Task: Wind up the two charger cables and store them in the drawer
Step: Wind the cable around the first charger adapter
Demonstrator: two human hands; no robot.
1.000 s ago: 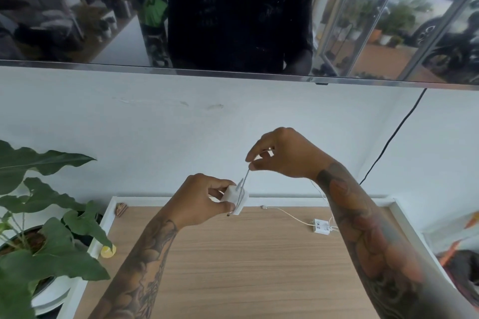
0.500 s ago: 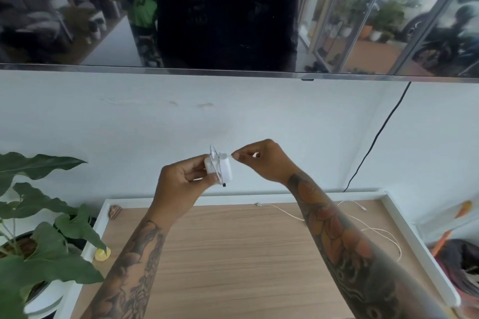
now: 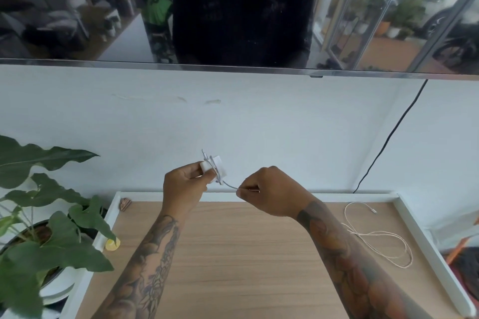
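Note:
My left hand (image 3: 185, 185) holds a white charger block (image 3: 217, 169) above the far edge of the wooden top (image 3: 233, 254), with its thin grey-white cable wound around it. My right hand (image 3: 269, 193) pinches the free end of that cable (image 3: 230, 185) just right of and below the block. A second white cable (image 3: 383, 238) lies in loose loops on the right side of the wood, its plug end near the back rim. No drawer shows in this view.
A white raised rim (image 3: 425, 235) borders the wooden top. A leafy potted plant (image 3: 46, 228) stands at the left. A small shell-like object (image 3: 125, 203) sits at the back left corner. A dark screen (image 3: 233, 8) hangs above, with a black wire (image 3: 388, 137) down the wall.
My right hand has dropped from level with the block to below and right of it, drawing the cable end downward around the block. My left hand has stayed put with the block.

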